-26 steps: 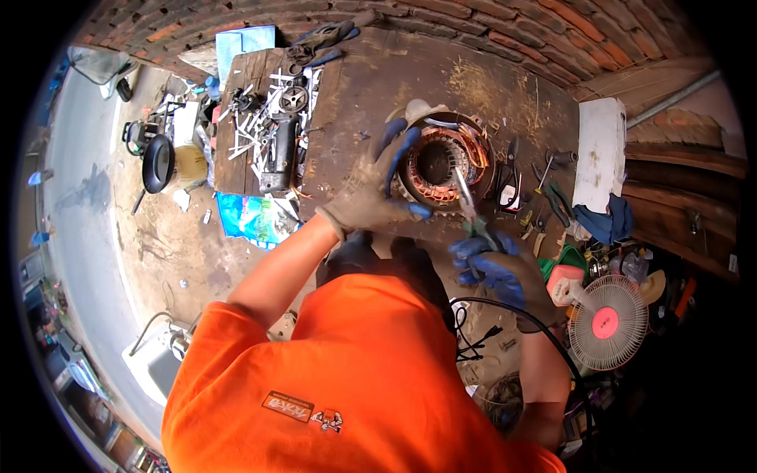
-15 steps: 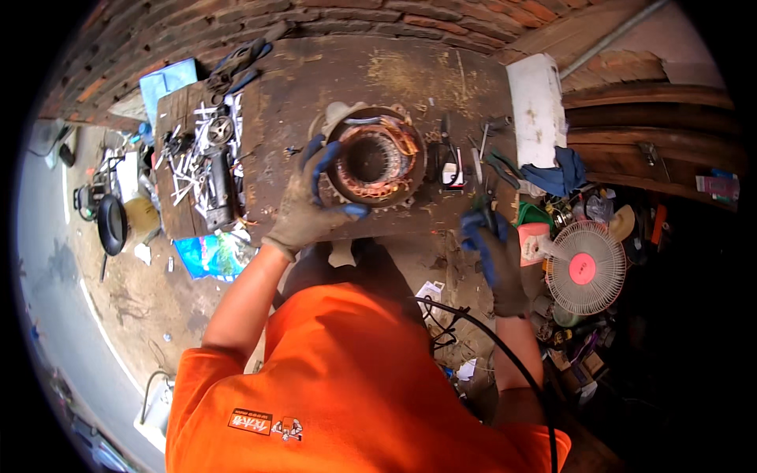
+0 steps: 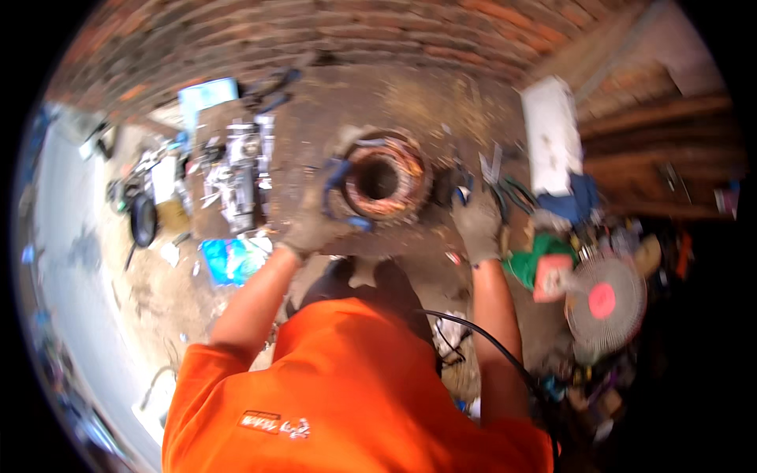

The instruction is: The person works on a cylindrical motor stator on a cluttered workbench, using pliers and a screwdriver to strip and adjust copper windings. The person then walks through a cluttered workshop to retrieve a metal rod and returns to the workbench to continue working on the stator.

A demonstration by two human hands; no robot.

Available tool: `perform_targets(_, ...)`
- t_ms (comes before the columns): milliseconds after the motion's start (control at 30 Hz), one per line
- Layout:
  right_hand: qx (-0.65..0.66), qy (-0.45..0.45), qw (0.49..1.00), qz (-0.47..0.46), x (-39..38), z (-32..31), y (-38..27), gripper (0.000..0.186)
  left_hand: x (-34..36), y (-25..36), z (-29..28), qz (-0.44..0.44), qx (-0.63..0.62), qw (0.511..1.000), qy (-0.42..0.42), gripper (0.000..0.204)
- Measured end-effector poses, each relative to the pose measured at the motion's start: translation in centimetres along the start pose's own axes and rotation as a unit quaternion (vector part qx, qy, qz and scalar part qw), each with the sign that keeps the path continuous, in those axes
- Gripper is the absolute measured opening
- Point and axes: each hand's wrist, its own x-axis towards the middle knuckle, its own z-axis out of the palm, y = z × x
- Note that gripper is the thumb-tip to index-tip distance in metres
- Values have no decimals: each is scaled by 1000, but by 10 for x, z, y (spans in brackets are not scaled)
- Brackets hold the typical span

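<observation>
Left hand (image 3: 322,218): fingers spread at copper-wound ring (image 3: 404,164). Right hand (image 3: 478,221): near green-handled pliers (image 3: 517,195), grip too blurred to judge.

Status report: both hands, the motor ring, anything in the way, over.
Left hand spread at left side of motor ring. Right hand beside pliers, grip too blurred to tell. Motor ring on table, hole up, nothing across the hole.

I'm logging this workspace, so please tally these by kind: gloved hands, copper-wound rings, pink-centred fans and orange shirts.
Gloved hands: 2 (left hand, right hand)
Copper-wound ring: 1
Pink-centred fan: 1
Orange shirt: 1
Total: 5
</observation>
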Motion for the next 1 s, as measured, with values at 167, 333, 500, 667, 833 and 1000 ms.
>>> perform_targets(167,-326,2,892,-312,29,117,36,22,15,44,-17,9,53,998,-27,89)
perform_targets(333,-179,-60,952,-241,75,102,-13,19,-2,14,2,-17,33,998,-45,109)
perform_targets(500,283,-183,934,-120,93,57,-28,25,-13,28,1,-63,1,997,-48,108)
perform_targets(667,715,-311,625,-18,61,-9,-2,36,-3,1,18,-118,17,992,-40,106)
perform_targets(833,687,-436,581,20,-7,-104,-45,49,-9,32,2,-120,-31,992,-22,96)
perform_targets(1000,632,-558,537,18,-20,-115,-61,44,-14,4,19,-112,-72,991,24,109)
